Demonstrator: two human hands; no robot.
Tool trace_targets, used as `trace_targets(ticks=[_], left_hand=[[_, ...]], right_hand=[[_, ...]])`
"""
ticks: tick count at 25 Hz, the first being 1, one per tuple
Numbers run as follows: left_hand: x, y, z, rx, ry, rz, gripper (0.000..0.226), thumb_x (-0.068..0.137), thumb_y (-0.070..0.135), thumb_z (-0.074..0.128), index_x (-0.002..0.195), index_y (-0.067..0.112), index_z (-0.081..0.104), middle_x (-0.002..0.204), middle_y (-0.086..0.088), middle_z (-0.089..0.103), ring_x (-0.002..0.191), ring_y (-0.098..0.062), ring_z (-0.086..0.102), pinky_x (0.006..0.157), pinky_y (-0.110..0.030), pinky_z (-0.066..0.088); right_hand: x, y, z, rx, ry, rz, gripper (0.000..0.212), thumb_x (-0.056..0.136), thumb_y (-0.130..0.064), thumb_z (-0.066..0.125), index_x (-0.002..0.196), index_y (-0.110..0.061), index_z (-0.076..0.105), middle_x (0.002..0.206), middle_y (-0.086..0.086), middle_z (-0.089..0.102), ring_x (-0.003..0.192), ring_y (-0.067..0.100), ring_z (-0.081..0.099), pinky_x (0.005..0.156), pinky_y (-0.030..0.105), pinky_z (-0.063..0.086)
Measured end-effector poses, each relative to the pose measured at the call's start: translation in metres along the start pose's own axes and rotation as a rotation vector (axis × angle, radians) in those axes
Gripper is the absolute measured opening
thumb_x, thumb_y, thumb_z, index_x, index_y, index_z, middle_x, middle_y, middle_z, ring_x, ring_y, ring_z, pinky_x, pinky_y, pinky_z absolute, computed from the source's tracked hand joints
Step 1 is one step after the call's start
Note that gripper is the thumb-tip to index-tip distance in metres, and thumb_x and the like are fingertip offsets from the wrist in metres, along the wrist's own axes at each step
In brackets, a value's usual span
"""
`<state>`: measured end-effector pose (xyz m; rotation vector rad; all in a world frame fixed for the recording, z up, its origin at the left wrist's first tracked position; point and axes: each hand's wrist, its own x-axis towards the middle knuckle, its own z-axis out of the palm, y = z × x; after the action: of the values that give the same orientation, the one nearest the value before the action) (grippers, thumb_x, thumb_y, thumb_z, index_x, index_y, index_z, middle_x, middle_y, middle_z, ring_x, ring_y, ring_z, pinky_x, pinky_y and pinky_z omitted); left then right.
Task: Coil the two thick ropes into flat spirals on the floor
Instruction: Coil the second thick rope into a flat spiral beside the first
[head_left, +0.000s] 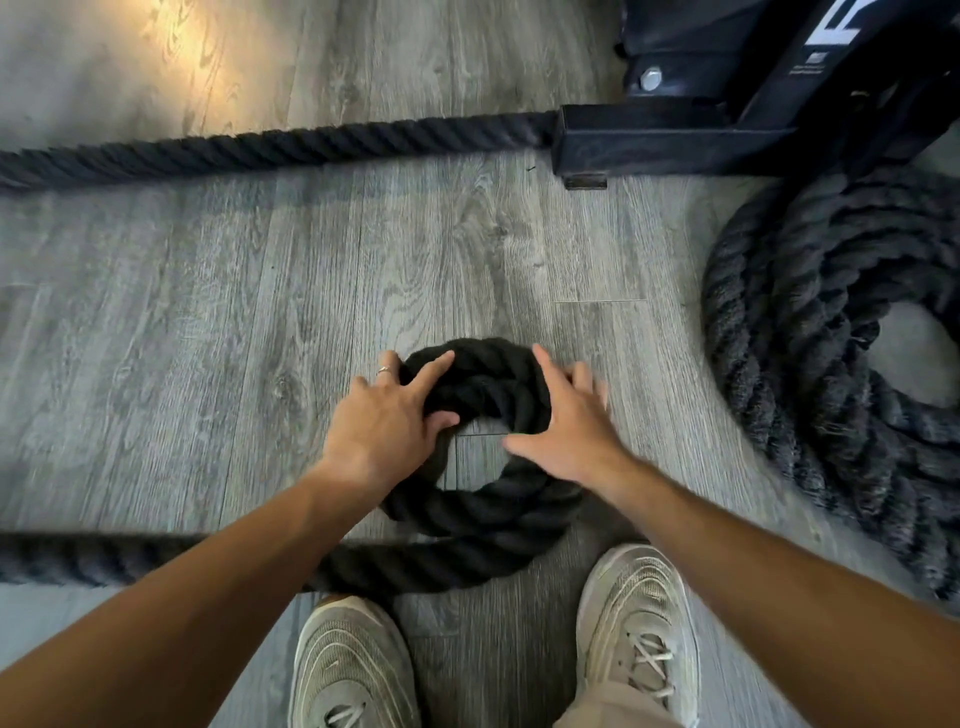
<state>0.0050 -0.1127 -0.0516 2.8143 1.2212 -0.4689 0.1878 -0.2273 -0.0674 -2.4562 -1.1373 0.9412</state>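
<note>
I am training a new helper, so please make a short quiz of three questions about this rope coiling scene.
1. True or false: both hands rest on the small coil.
2. Which hand wears a ring: A left hand, B right hand?
3. Where does the finished coil lie?

Key: 1 true. 2 A. 3 On the person's right, beside the black frame.

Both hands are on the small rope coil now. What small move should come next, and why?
Probably feed the straight rope tail around the small coil, while the left hand and right hand press it flat: it has only about two turns and an open middle.
</note>
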Motion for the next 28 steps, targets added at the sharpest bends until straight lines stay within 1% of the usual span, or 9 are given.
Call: trace_targets(ticks=[2, 4, 7, 9, 11, 13, 16, 21, 28], left_hand=[[-0.015, 0.003, 0.004, -0.035, -0.008, -0.107, 0.083, 0.084, 0.084, 0.025, 0.154, 0.044, 0.009, 0.146, -0.018, 0.042, 0.085, -0.035, 0.069, 0.050, -0.034, 0.043], [-0.016, 0.004, 0.001, -0.108, -0.032, -0.178, 0.089, 0.075, 0.091, 0.026, 0.149, 0.042, 0.019, 0.133, -0.016, 0.051, 0.088, -0.035, 0.068, 0.053, -0.035, 0.044], [0.012, 0.003, -0.009, -0.124, -0.030, -0.139, 0.091, 0.071, 0.093, 0.030, 0.145, 0.040, 0.025, 0.135, -0.014, 0.048, 0.117, -0.040, 0.052, 0.080, -0.049, 0.050], [0.031, 0.003, -0.015, -0.180, -0.130, 0.030, 0.088, 0.081, 0.082, 0.040, 0.155, 0.045, 0.008, 0.154, -0.013, 0.034, 0.128, -0.042, 0.044, 0.100, -0.051, 0.046], [0.041, 0.002, -0.016, -0.252, -0.199, 0.129, 0.086, 0.087, 0.073, 0.045, 0.155, 0.048, 0.000, 0.157, -0.010, 0.031, 0.129, -0.041, 0.047, 0.104, -0.051, 0.044], [0.040, 0.002, -0.011, -0.238, -0.163, 0.120, 0.083, 0.088, 0.072, 0.044, 0.155, 0.049, -0.001, 0.155, -0.010, 0.035, 0.125, -0.040, 0.051, 0.098, -0.051, 0.048], [0.030, 0.011, -0.006, -0.159, -0.092, 0.076, 0.080, 0.091, 0.072, 0.037, 0.156, 0.047, -0.003, 0.156, -0.011, 0.035, 0.120, -0.040, 0.053, 0.090, -0.050, 0.053], [0.005, 0.014, 0.001, -0.221, -0.073, -0.142, 0.081, 0.094, 0.068, 0.034, 0.159, 0.035, -0.001, 0.153, -0.022, 0.036, 0.119, -0.046, 0.055, 0.089, -0.049, 0.051], [-0.027, -0.006, 0.016, -0.587, -0.045, -0.475, 0.085, 0.081, 0.073, 0.055, 0.148, 0.027, 0.030, 0.135, -0.027, 0.044, 0.114, -0.050, 0.055, 0.092, -0.052, 0.047]], right_hand=[[0.023, 0.001, -0.022, -0.102, -0.125, -0.129, 0.118, 0.067, -0.040, 0.083, 0.157, -0.048, 0.007, 0.131, -0.003, 0.030, 0.124, 0.024, 0.027, 0.108, 0.052, 0.037], [0.033, 0.002, -0.029, -0.138, -0.165, -0.189, 0.118, 0.067, -0.038, 0.083, 0.156, -0.050, 0.007, 0.127, -0.006, 0.030, 0.119, 0.022, 0.028, 0.107, 0.049, 0.036], [0.035, 0.001, -0.029, -0.169, -0.168, -0.220, 0.117, 0.068, -0.039, 0.083, 0.156, -0.049, 0.006, 0.130, -0.006, 0.031, 0.119, 0.021, 0.028, 0.107, 0.047, 0.035], [0.028, 0.001, -0.028, -0.171, -0.108, -0.217, 0.116, 0.070, -0.040, 0.082, 0.158, -0.044, 0.007, 0.140, -0.004, 0.031, 0.126, 0.024, 0.028, 0.109, 0.048, 0.034], [0.008, 0.003, -0.012, -0.071, 0.088, -0.107, 0.117, 0.069, -0.044, 0.082, 0.159, -0.039, 0.007, 0.151, -0.002, 0.025, 0.134, 0.027, 0.024, 0.113, 0.051, 0.029], [-0.026, 0.003, 0.018, 0.105, 0.275, 0.177, 0.125, 0.063, -0.057, 0.081, 0.157, -0.041, -0.001, 0.155, 0.003, 0.016, 0.138, 0.031, 0.018, 0.114, 0.056, 0.023], [-0.059, 0.003, 0.047, 0.181, 0.310, 0.371, 0.125, 0.064, -0.062, 0.075, 0.155, -0.037, -0.007, 0.145, 0.009, 0.022, 0.129, 0.030, 0.020, 0.108, 0.055, 0.024], [-0.017, 0.011, 0.017, -0.009, 0.169, 0.066, 0.116, 0.072, -0.054, 0.073, 0.159, -0.033, -0.003, 0.142, 0.003, 0.019, 0.128, 0.028, 0.022, 0.112, 0.052, 0.025], [0.054, -0.016, -0.018, -0.142, -0.120, -0.294, 0.115, 0.070, -0.041, 0.081, 0.160, -0.037, 0.007, 0.148, -0.003, 0.026, 0.132, 0.023, 0.024, 0.108, 0.048, 0.036]])
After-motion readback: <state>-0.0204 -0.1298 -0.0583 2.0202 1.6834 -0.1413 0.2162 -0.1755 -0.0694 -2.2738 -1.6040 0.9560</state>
